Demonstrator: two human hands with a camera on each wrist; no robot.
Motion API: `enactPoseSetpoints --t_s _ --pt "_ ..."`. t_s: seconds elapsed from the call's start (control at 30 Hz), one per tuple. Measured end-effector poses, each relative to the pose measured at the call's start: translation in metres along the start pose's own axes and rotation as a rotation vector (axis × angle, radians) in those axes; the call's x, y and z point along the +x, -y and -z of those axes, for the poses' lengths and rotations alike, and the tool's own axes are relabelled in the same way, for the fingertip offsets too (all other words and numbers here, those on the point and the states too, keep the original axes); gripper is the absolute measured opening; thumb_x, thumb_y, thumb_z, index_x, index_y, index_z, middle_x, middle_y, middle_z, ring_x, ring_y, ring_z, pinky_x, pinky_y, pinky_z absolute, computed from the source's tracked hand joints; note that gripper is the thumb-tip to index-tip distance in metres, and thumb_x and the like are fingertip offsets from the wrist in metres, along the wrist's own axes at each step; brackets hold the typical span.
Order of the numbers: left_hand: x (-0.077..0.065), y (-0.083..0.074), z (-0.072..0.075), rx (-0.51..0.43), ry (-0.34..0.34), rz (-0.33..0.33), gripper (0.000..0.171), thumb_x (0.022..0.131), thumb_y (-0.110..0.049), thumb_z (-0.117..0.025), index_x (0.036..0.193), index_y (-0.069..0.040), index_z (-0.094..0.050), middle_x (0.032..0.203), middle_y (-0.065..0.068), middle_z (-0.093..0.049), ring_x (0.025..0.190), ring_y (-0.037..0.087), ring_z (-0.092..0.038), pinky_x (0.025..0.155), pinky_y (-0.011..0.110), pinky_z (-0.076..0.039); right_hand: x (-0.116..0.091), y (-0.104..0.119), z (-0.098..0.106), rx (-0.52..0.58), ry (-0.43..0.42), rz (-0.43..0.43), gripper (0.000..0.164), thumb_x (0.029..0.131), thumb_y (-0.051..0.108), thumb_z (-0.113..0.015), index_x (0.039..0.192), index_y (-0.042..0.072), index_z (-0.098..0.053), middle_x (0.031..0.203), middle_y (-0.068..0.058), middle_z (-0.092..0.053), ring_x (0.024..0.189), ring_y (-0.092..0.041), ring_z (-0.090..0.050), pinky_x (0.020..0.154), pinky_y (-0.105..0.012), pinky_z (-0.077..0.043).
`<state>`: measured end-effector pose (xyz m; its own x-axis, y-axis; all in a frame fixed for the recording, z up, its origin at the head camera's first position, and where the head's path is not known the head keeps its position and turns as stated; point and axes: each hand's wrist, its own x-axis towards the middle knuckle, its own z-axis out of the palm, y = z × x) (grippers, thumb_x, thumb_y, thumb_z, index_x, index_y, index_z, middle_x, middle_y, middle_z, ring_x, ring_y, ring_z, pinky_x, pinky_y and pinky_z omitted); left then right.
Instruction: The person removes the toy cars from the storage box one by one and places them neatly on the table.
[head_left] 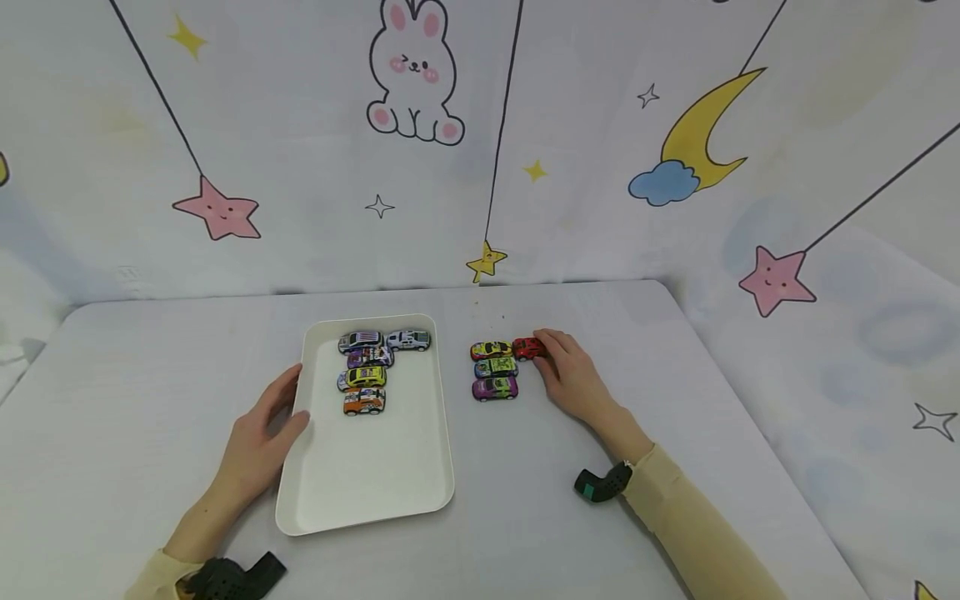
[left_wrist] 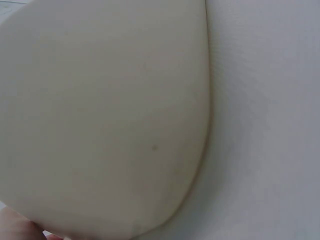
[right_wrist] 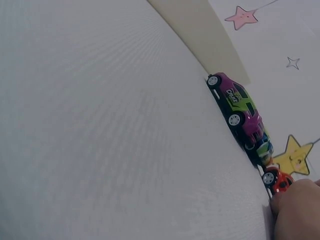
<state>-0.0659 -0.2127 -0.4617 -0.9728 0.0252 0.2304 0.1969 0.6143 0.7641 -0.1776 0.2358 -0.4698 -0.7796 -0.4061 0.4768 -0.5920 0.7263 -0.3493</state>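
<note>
My left hand (head_left: 255, 450) holds the left rim of a white tray (head_left: 375, 475), its thumb lapping over the edge. In the tray's upper part lie several toy cars: a black-and-white one, a white one (head_left: 408, 340), a purple one (head_left: 370, 357), a yellow one (head_left: 362, 377) and an orange one (head_left: 364, 402). On the table my right hand (head_left: 576, 379) pinches a red toy car (head_left: 528, 348) at its right end. Left of it stand a yellow car (head_left: 491, 350), a green car (head_left: 496, 367) and a purple car (head_left: 495, 388), stacked in a column.
A white cloth covers the table (head_left: 525, 517), whose back edge meets a white backdrop printed with a rabbit (head_left: 414, 75), stars and a moon (head_left: 701, 133). In the right wrist view the tray's wall (right_wrist: 200, 30) rises behind the purple car.
</note>
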Motion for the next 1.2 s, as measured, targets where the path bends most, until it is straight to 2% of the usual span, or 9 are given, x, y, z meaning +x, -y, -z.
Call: enactPoseSetpoints --t_s 0.1,0.33,0.43,0.53,0.77,0.93,1.2 --pt "0.000 0.000 0.000 0.002 0.001 -0.004 0.063 0.099 -0.016 -0.059 0.157 -0.023 -0.033 0.149 0.020 -0.049 0.130 0.045 -0.049 0.095 0.001 -0.024 0.000 0.000 0.000 0.000 -0.006 0.003 0.042 0.096 0.009 -0.064 0.135 -0.004 -0.056 0.133 -0.018 -0.059 0.122 -0.033 -0.056 0.101 -0.048 -0.045" --pt "0.001 0.001 -0.002 -0.001 0.005 -0.004 0.063 0.100 -0.016 -0.058 0.157 -0.022 -0.033 0.150 0.021 -0.048 0.132 0.046 -0.048 0.095 0.001 -0.023 -0.001 -0.001 0.000 -0.002 -0.031 0.015 0.044 0.096 0.010 -0.065 0.137 -0.003 -0.056 0.135 -0.017 -0.058 0.124 -0.032 -0.054 0.103 -0.047 -0.044" --pt "0.001 0.000 -0.002 -0.001 0.008 -0.001 0.063 0.100 -0.016 -0.058 0.157 -0.022 -0.032 0.150 0.022 -0.048 0.132 0.046 -0.048 0.095 0.001 -0.023 0.000 0.002 0.001 -0.031 -0.059 0.050 0.045 0.095 0.008 -0.065 0.137 -0.004 -0.055 0.137 -0.017 -0.056 0.126 -0.032 -0.052 0.105 -0.047 -0.042" --pt "0.001 -0.001 -0.001 -0.003 0.011 0.003 0.063 0.100 -0.016 -0.058 0.157 -0.021 -0.032 0.150 0.022 -0.047 0.133 0.046 -0.048 0.095 0.002 -0.023 0.003 0.008 0.001 -0.056 -0.109 0.122 0.044 0.095 0.006 -0.064 0.137 -0.005 -0.054 0.138 -0.017 -0.055 0.128 -0.034 -0.050 0.107 -0.046 -0.039" --pt "-0.001 -0.002 0.000 0.008 0.007 0.024 0.063 0.100 -0.018 -0.058 0.157 -0.024 -0.032 0.150 0.020 -0.048 0.132 0.045 -0.048 0.096 0.002 -0.023 0.014 0.046 -0.011 0.079 -0.279 0.283 0.039 0.089 -0.002 -0.065 0.127 -0.007 -0.061 0.130 -0.018 -0.061 0.120 -0.033 -0.056 0.104 -0.040 -0.043" --pt "-0.002 -0.001 0.000 0.016 -0.005 0.016 0.063 0.099 -0.017 -0.059 0.157 -0.025 -0.034 0.148 0.018 -0.051 0.131 0.041 -0.050 0.093 0.000 -0.024 0.019 0.073 -0.023 0.129 -0.281 0.354 0.037 0.087 -0.004 -0.066 0.124 -0.006 -0.063 0.127 -0.016 -0.063 0.117 -0.031 -0.058 0.100 -0.042 -0.045" --pt "-0.001 -0.003 0.000 0.010 -0.002 0.007 0.063 0.100 -0.017 -0.058 0.157 -0.023 -0.033 0.149 0.020 -0.049 0.129 0.047 -0.050 0.095 0.001 -0.023 0.026 0.111 -0.048 0.209 -0.250 0.450 0.030 0.097 0.005 -0.058 0.126 -0.001 -0.063 0.128 -0.013 -0.062 0.119 -0.027 -0.057 0.104 -0.039 -0.045"
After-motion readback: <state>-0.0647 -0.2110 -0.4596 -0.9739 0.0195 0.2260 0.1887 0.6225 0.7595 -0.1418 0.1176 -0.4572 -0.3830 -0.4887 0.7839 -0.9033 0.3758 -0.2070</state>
